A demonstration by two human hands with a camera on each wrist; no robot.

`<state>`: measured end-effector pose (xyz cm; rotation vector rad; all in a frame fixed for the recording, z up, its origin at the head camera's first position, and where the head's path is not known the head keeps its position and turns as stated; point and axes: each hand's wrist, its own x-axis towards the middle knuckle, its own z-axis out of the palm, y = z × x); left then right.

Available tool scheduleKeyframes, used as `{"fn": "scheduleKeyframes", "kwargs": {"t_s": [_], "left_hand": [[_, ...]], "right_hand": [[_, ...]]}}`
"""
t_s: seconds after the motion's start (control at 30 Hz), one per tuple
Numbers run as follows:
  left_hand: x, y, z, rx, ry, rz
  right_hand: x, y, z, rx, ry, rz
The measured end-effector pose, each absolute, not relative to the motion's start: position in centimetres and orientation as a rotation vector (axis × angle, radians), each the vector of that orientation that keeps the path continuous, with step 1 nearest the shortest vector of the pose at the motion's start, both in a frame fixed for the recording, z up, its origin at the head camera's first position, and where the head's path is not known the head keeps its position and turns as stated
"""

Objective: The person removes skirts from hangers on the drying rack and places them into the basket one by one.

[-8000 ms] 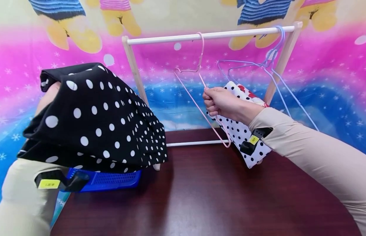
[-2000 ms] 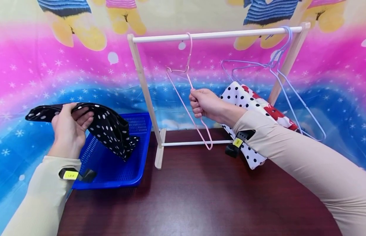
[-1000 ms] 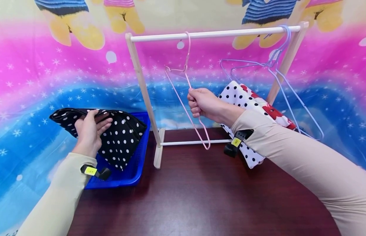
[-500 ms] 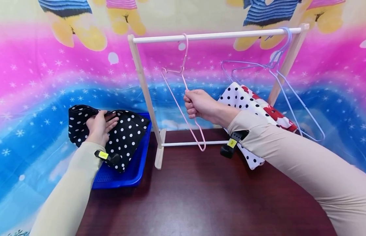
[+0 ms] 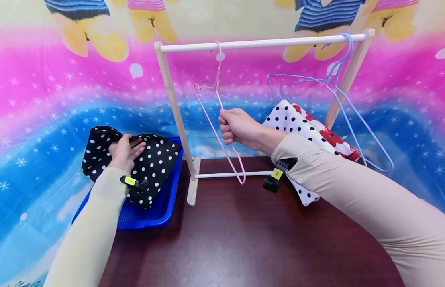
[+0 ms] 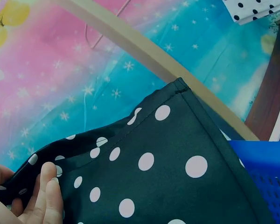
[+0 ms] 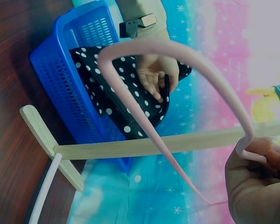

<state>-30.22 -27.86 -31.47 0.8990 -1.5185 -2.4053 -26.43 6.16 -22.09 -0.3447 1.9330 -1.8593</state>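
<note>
My left hand (image 5: 125,153) holds a folded black cloth with white dots (image 5: 154,161) by its upper edge, thumb on one side and fingers on the other. Stitched edges of the cloth show in the left wrist view. It hangs over the blue basket (image 5: 165,213), its lower corner down at the basket. My right hand (image 5: 236,126) grips one side of a pink clothes hanger (image 5: 209,117), whose hook is over the top bar of the rack (image 5: 272,42). Close in the right wrist view, one end loop of the hanger (image 7: 144,46) stands in front of the left hand.
Blue hangers (image 5: 338,85) hang at the rack's right end. A white cloth with black dots and red patterns (image 5: 287,119) is there, partly behind my right arm. The rack's left post (image 5: 173,103) stands between basket and hanger, on a dark brown table (image 5: 222,239).
The black cloth, at first raised and draped over my left hand, has come down, swung right and now hangs over the basket. My right hand has slid the pink hanger left along the bar.
</note>
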Motion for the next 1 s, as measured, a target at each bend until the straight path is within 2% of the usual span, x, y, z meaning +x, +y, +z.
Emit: {"fn": "scheduleKeyframes", "kwargs": {"t_s": [0.6,0.77,1.0], "left_hand": [[-32.5,-28.1,-33.3,1.013,-1.387,-2.414],[-33.2,-28.0,-34.2,0.954,-1.519,-2.433],[-32.9,-28.4,-35.2,0.772,-2.021,-2.369]], "right_hand": [[-26.4,5.7,-22.1,-0.346,1.931,-1.855],[-26.4,5.8,-22.0,-0.352,1.932,-1.85],[-26.5,5.9,-22.1,-0.347,1.93,-1.862]]}}
